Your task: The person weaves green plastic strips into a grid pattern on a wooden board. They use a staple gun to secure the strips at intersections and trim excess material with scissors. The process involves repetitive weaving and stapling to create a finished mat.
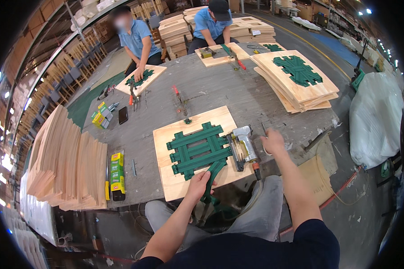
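**Desk:** Head view — what's in your hands?

**Me:** Left hand (198, 181), fingers clamped on the loose end of a green webbing strap (213, 172) at the near edge of a plywood panel (175, 184). The strap runs up into the woven green lattice (196, 150) on the panel, w/ its tail hanging off the bench (211, 85) toward my lap. Right hand (273, 142) rests by the bench's right edge, just beside the pneumatic stapler (243, 145); fingers curled, can't tell if they grip anything.

**Desk:** How does the strap handle?

**Me:** My read: soft, light, floppy, probably stretchy, not fragile. Best taken near the panel edge, pinched flat so it doesn't twist. The panel looks stiff and thin, likely to slide unless pinned. The stapler looks heavy; take it by the handle.

**Desk:** Room to move?

**Me:** Panel's near edge is about flush w/ the bench edge, knees below. Left: boxes of staples (117, 172) and a stack of plywood sheets (67, 161). Far side: open bench, then two co-workers at their own panels, well apart. Right: finished panels stacked (300, 76), white bag (375, 116) on the floor.
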`<action>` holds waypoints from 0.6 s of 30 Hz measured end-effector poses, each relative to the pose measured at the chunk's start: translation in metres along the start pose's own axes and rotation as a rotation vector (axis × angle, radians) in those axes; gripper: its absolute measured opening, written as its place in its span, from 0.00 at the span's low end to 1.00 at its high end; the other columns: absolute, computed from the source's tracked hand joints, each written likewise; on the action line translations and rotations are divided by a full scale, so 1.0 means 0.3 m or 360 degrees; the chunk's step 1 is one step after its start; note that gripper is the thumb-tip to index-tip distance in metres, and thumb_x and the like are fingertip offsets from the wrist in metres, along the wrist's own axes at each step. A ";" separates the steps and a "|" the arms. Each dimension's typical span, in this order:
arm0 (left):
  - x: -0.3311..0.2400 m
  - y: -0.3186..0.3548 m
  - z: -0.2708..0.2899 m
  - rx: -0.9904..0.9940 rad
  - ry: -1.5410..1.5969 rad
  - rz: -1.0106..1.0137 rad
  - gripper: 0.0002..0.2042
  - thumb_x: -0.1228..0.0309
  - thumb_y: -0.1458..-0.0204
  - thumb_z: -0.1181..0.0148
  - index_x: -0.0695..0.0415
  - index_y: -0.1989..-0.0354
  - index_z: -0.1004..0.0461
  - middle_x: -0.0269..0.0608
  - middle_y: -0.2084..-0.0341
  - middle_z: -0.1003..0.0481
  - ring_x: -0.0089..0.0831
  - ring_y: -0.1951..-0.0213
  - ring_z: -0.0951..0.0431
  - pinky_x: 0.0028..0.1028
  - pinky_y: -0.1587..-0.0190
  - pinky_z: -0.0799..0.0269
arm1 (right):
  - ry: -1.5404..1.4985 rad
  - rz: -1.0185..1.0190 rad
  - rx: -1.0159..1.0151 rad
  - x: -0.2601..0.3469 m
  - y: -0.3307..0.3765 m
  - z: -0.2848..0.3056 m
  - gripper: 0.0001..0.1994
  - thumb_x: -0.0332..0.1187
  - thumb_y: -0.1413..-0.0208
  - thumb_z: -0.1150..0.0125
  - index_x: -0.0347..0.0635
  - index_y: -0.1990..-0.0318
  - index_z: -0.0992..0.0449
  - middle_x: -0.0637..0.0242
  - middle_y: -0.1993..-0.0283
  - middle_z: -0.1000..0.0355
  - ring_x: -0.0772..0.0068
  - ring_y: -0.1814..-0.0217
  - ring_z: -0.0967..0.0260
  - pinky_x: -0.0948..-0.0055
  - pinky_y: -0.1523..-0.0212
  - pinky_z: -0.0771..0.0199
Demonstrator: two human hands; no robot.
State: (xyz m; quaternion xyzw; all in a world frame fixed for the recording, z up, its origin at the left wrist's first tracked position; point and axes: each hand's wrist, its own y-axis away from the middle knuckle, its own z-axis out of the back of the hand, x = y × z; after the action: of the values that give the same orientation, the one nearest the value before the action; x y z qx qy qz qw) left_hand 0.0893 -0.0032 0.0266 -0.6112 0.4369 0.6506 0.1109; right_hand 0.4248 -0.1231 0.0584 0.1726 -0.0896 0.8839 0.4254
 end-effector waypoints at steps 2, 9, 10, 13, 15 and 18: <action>-0.007 -0.005 0.015 -0.0032 0.0030 0.0033 0.17 0.59 0.29 0.52 0.62 0.54 0.25 0.46 0.72 0.19 0.27 0.83 0.25 0.26 0.78 0.26 | 0.0137 -0.0075 0.0024 -0.033 0.023 0.005 0.28 0.42 0.46 0.31 0.38 0.41 0.27 0.41 0.51 0.23 0.45 0.43 0.24 0.54 0.41 0.25; -0.073 -0.073 -0.009 0.0158 0.0476 0.0161 0.17 0.56 0.29 0.53 0.59 0.55 0.27 0.45 0.72 0.20 0.33 0.80 0.23 0.33 0.75 0.24 | 0.0024 -0.0034 0.0217 -0.203 -0.036 0.088 0.31 0.36 0.53 0.32 0.39 0.39 0.28 0.43 0.47 0.23 0.45 0.42 0.25 0.56 0.41 0.25; -0.085 -0.089 -0.027 0.0229 0.0594 0.0154 0.17 0.56 0.29 0.53 0.59 0.55 0.27 0.45 0.72 0.20 0.34 0.79 0.23 0.35 0.74 0.24 | 0.0001 -0.0019 0.0164 -0.228 -0.032 0.116 0.30 0.36 0.53 0.32 0.40 0.39 0.29 0.44 0.47 0.23 0.44 0.41 0.25 0.56 0.40 0.25; -0.134 -0.100 0.032 0.0197 0.0694 0.0095 0.17 0.56 0.29 0.53 0.59 0.55 0.28 0.44 0.71 0.21 0.35 0.77 0.23 0.38 0.70 0.23 | -0.0186 0.0279 0.0331 -0.099 0.036 0.145 0.29 0.39 0.52 0.29 0.43 0.41 0.28 0.49 0.47 0.22 0.44 0.43 0.24 0.55 0.42 0.25; -0.170 -0.108 0.042 0.0146 0.0683 0.0072 0.16 0.57 0.28 0.53 0.60 0.54 0.30 0.46 0.70 0.21 0.36 0.77 0.23 0.36 0.71 0.23 | -0.0186 0.0588 0.0500 -0.006 0.122 0.206 0.28 0.45 0.50 0.29 0.45 0.42 0.27 0.50 0.47 0.22 0.45 0.44 0.24 0.53 0.43 0.25; -0.216 -0.140 -0.005 0.0176 0.0718 0.0067 0.16 0.57 0.29 0.51 0.60 0.54 0.30 0.45 0.71 0.21 0.35 0.76 0.24 0.35 0.70 0.23 | 0.0162 0.0932 0.0562 0.060 0.224 0.233 0.29 0.55 0.48 0.31 0.47 0.45 0.26 0.51 0.49 0.23 0.45 0.47 0.24 0.51 0.46 0.26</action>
State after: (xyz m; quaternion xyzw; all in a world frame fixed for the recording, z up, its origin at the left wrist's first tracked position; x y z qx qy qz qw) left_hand 0.1336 0.0458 0.0665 -0.7249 0.4982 0.4748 0.0304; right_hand 0.3779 -0.1732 0.1291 0.1663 0.0405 0.9778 0.1212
